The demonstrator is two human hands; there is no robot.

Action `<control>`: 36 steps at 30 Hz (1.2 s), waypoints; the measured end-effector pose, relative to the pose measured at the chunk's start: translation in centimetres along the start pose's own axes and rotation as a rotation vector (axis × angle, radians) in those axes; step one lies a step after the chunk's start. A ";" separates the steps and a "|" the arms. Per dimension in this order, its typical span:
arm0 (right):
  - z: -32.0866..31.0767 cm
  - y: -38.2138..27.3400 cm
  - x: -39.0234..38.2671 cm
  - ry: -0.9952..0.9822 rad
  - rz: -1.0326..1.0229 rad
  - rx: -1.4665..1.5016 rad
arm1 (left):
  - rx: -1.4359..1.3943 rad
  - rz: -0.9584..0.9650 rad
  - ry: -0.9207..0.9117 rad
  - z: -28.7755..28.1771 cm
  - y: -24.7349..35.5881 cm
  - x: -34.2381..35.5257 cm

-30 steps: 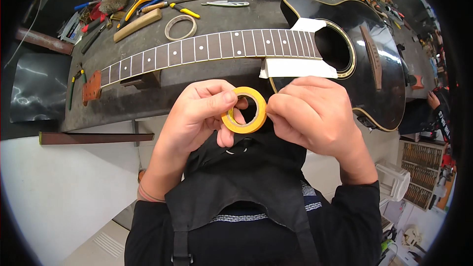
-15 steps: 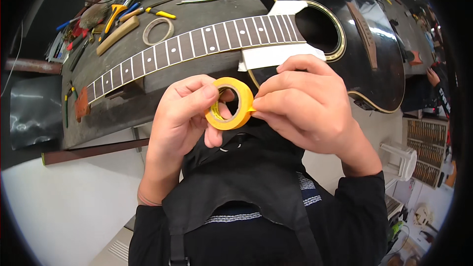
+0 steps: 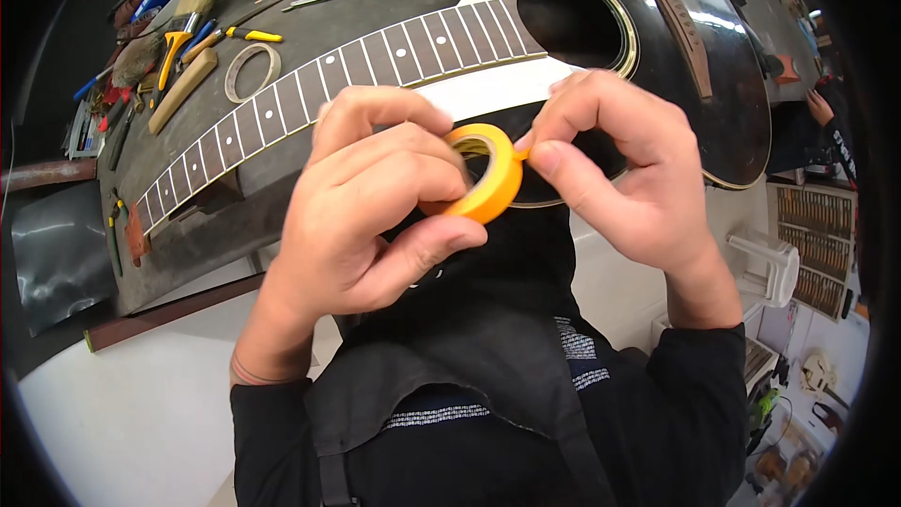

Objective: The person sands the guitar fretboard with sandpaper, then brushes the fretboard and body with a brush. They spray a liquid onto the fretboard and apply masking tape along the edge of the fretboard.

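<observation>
A roll of yellow masking tape (image 3: 504,190) is gripped in my left hand (image 3: 375,197), fingers over its near side and thumb along the lower edge. My right hand (image 3: 624,164) pinches the free end of the tape between thumb and forefinger, at the roll's right side. Just beyond my hands lies a black acoustic guitar (image 3: 690,136) on the bench. White masking strips (image 3: 488,89) cover its top beside the fretboard (image 3: 361,61), whose frets and dot inlays show. The headstock end (image 3: 136,237) points to the lower left.
A paler tape roll (image 3: 232,75) lies beyond the neck. Further left are a wooden block (image 3: 183,91), a yellow-handled brush (image 3: 175,42), yellow-handled pliers (image 3: 255,35) and more tools on the dark bench (image 3: 310,23). A white stool (image 3: 765,268) stands on the right; another person's hand (image 3: 820,108) shows at far right.
My left hand has turned over, its fingers now across the roll, and the roll has tilted. My right hand keeps its pinch on the tape end with the thumb now showing. The view has shifted.
</observation>
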State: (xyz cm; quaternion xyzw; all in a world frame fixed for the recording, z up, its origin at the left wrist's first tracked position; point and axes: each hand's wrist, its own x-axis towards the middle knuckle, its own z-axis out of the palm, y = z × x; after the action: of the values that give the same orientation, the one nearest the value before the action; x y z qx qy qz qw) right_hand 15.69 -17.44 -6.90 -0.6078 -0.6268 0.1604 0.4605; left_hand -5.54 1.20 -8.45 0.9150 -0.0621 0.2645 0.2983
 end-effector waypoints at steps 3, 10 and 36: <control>-1.5 0.4 0.5 0.013 0.054 -0.198 | 0.203 -0.044 -0.048 -1.5 0.2 1.3; -3.1 3.4 1.4 0.050 0.146 -0.367 | 0.281 -0.005 -0.316 -4.5 -0.4 3.8; -2.0 1.4 2.8 0.092 0.200 -0.409 | 0.088 0.047 -0.403 -4.6 -5.5 3.2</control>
State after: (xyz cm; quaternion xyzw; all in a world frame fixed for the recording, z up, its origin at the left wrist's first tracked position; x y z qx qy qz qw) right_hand 18.57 -15.27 -5.87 -0.7541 -0.5614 0.0472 0.3376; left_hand -3.43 8.50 -6.45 0.9599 -0.1300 0.0854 0.2333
